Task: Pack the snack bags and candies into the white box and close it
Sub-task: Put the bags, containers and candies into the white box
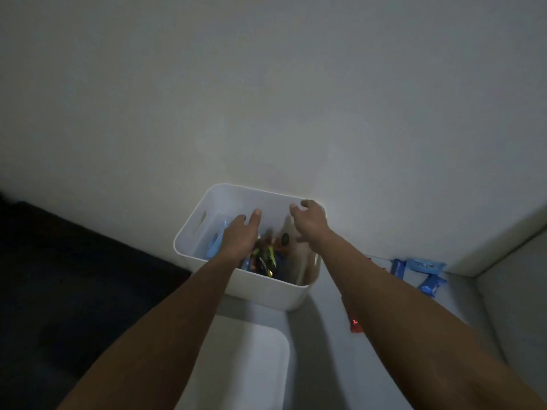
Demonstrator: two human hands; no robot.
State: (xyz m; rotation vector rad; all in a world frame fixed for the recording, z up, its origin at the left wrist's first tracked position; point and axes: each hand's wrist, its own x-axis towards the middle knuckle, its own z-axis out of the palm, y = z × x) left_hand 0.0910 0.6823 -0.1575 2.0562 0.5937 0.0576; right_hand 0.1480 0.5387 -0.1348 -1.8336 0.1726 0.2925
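The white box (207, 220) stands open against the wall, with dark and colourful snack bags (263, 258) piled inside. My left hand (241, 235) hovers over the box's middle, fingers spread, holding nothing. My right hand (310, 221) is over the box's far right corner, fingers curled apart and empty. Small candies appear in mid-air below it, blurred. The white lid (254, 356) lies flat just in front of the box. Blue snack bags (420, 272) and a red candy (356, 326) lie on the surface to the right of my right forearm.
A pale wall rises directly behind the box. A white ledge (509, 241) borders the surface on the right. A dark area (74, 276) fills the left side, below the surface. The scene is dim.
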